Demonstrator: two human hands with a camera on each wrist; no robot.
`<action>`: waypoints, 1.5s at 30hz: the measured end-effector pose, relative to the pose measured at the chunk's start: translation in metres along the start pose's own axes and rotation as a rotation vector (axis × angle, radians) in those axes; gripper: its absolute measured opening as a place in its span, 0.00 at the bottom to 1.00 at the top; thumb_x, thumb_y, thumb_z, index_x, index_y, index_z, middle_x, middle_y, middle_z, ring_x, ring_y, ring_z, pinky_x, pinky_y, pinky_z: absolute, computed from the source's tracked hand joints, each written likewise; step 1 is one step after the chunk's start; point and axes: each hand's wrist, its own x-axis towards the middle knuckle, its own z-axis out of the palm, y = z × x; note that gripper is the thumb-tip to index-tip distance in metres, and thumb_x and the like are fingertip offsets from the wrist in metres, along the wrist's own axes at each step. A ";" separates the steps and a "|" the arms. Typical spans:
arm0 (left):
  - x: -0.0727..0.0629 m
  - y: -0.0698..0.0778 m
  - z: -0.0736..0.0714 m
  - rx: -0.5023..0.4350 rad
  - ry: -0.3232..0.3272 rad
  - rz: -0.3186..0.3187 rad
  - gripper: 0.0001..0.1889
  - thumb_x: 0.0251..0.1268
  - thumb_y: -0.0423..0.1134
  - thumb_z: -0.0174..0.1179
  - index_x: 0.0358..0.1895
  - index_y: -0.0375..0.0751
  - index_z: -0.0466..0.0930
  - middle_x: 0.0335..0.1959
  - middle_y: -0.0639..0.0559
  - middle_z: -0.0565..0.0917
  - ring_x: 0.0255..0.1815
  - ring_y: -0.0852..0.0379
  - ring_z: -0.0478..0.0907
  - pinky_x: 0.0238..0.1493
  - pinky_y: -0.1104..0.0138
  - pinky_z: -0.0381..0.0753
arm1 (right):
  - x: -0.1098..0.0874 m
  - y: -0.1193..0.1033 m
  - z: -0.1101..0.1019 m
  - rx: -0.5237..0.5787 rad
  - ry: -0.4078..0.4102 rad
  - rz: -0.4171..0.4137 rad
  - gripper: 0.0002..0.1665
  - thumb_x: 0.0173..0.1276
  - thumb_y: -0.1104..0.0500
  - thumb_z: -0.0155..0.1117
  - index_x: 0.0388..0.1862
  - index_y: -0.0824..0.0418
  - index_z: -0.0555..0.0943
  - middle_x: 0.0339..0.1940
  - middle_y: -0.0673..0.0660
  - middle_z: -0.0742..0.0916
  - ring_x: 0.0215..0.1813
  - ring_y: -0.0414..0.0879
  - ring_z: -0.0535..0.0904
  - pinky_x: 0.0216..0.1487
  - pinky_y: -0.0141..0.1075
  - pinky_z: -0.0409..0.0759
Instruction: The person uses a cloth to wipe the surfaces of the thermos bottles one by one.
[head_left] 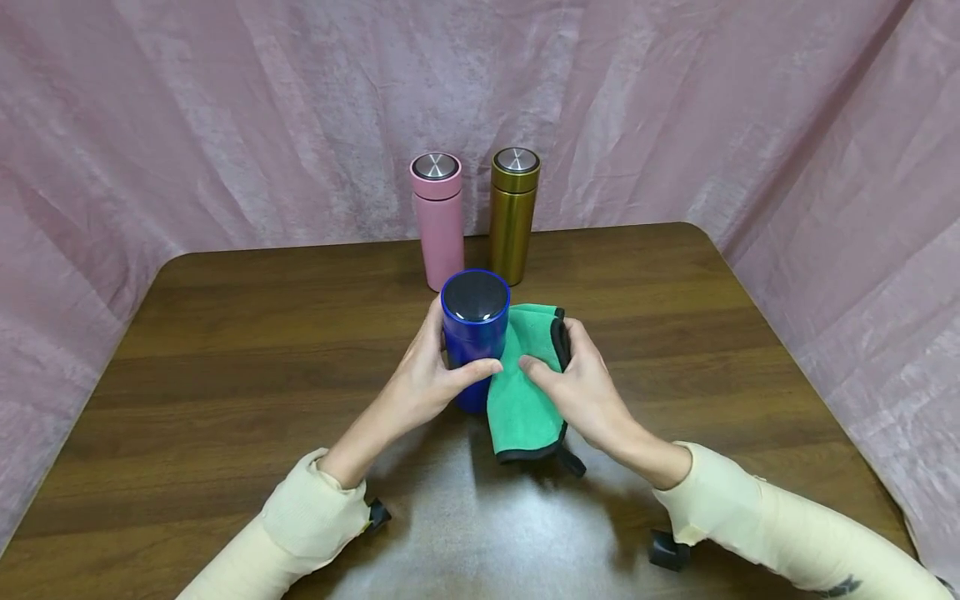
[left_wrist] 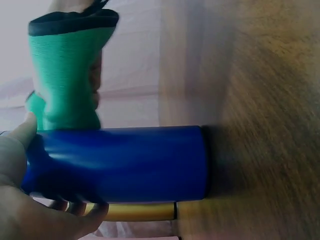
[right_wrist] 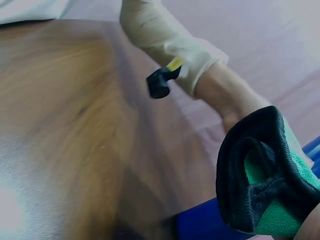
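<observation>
A blue thermos bottle (head_left: 474, 333) with a dark glossy lid stands upright near the middle of the table. My left hand (head_left: 431, 371) grips its upper part, thumb across the front and fingers behind, as the left wrist view also shows on the blue bottle (left_wrist: 125, 162). In my right hand (head_left: 588, 392) is a folded green cloth (head_left: 528, 392) with black edging, held between thumb and fingers. The cloth (left_wrist: 67, 75) lies against the bottle's right side. In the right wrist view its black-edged folds (right_wrist: 255, 185) hang in front of the bottle.
Behind the blue bottle stand a pink thermos bottle (head_left: 438, 225) and a gold thermos bottle (head_left: 513, 221), both upright with silver-topped lids. The wooden table (head_left: 262, 333) has a rounded back edge, with pink curtains (head_left: 337, 125) behind and beside it.
</observation>
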 end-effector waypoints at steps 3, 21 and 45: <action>0.002 -0.001 0.000 0.007 -0.023 0.019 0.48 0.60 0.32 0.76 0.79 0.42 0.54 0.70 0.43 0.70 0.68 0.48 0.73 0.69 0.50 0.72 | -0.003 -0.010 -0.005 0.029 -0.005 -0.028 0.33 0.72 0.60 0.68 0.70 0.63 0.65 0.60 0.62 0.82 0.56 0.53 0.83 0.56 0.44 0.83; -0.005 -0.003 0.001 -0.012 -0.031 0.037 0.41 0.77 0.55 0.55 0.83 0.53 0.42 0.75 0.42 0.62 0.72 0.46 0.65 0.72 0.44 0.64 | -0.011 -0.038 -0.008 0.190 0.047 -0.275 0.33 0.71 0.65 0.69 0.70 0.60 0.65 0.59 0.57 0.83 0.55 0.53 0.84 0.51 0.43 0.87; 0.008 0.002 -0.012 0.010 0.006 0.056 0.42 0.68 0.60 0.62 0.76 0.42 0.56 0.69 0.41 0.74 0.65 0.46 0.76 0.62 0.45 0.79 | 0.005 0.004 0.014 0.152 -0.013 -0.321 0.41 0.65 0.72 0.72 0.72 0.63 0.64 0.68 0.56 0.80 0.61 0.49 0.82 0.58 0.41 0.84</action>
